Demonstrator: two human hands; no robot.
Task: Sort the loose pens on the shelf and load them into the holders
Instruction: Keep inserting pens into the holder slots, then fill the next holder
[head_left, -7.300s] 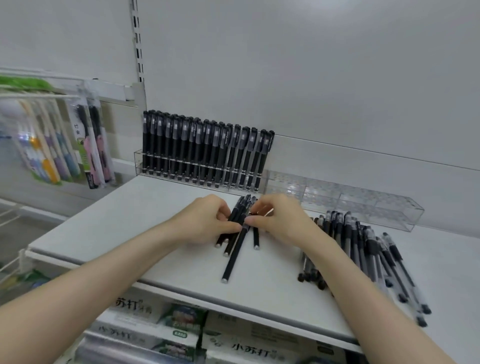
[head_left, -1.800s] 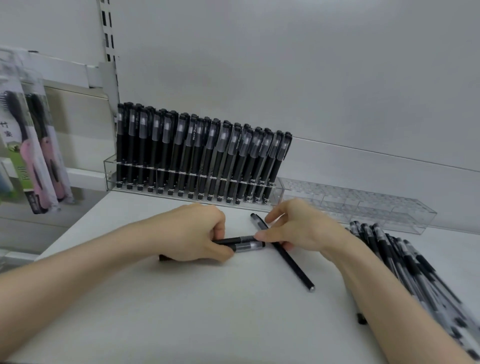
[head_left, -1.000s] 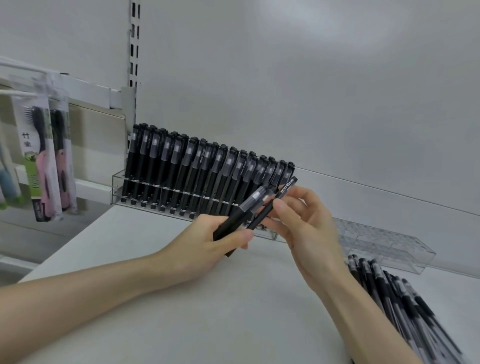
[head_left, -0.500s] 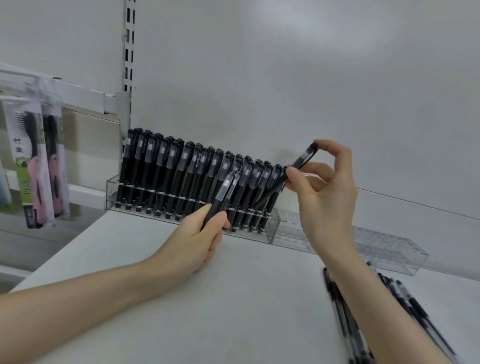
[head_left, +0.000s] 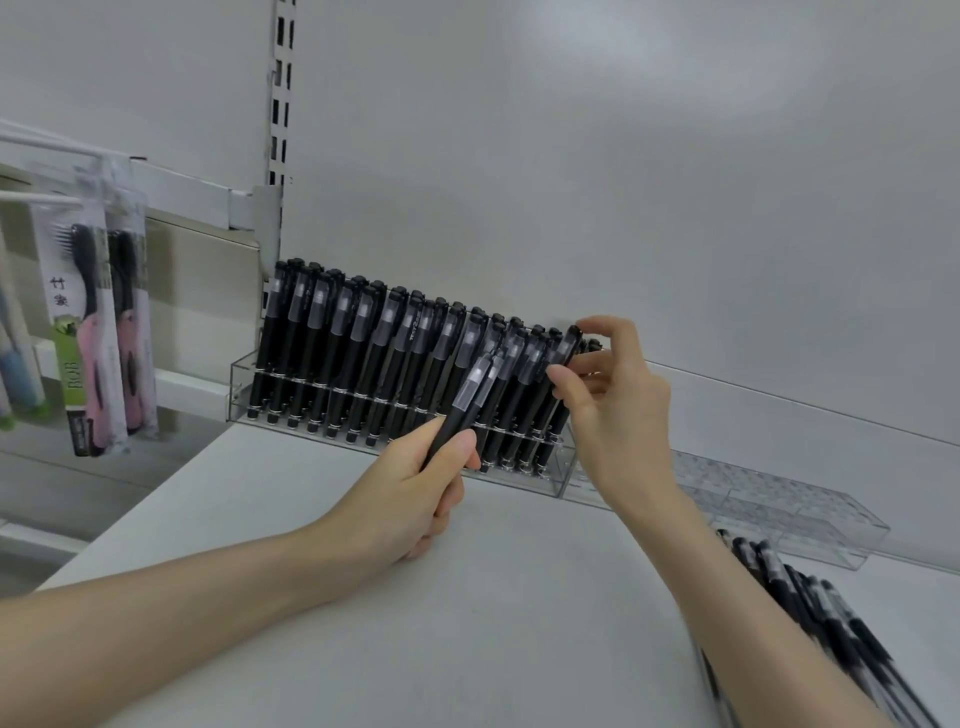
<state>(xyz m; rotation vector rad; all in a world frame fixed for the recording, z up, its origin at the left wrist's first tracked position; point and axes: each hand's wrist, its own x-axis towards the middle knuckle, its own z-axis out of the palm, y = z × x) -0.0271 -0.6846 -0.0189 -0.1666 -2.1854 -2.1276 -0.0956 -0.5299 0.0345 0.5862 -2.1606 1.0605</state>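
Up at the back of the white shelf (head_left: 337, 623), we see both hands working at the right end of a clear holder (head_left: 240, 387). It is packed with a row of capped black pens (head_left: 358, 358) standing side by side.

The right hand (head_left: 618, 415) pinches the capped top of one black pen (head_left: 563, 347) between thumb and forefinger, the other fingers loosely bent. That pen stands at the very end of the row, tilted much like its neighbours. We cannot tell whether its lower end sits in a slot.

The left hand (head_left: 410, 499) is curled round the barrels of what look to us like two more black pens (head_left: 475, 387). Their clear caps point up and to the right, crossing in front of the row from our angle. This hand is low over the shelf, near the holder's front wall.

Just to the right of the filled holder stands a second clear holder (head_left: 810, 525), with its grid of slots showing through the plastic. In front of it, at the lower right, a loose pile of black pens (head_left: 810, 608) lies on the shelf, blurred and partly hidden behind the right forearm.

At the far left, packaged toothbrushes (head_left: 98, 332) hang from white pegs. A slotted metal upright (head_left: 278, 104) rises along the grey back panel above the left end of the holder.
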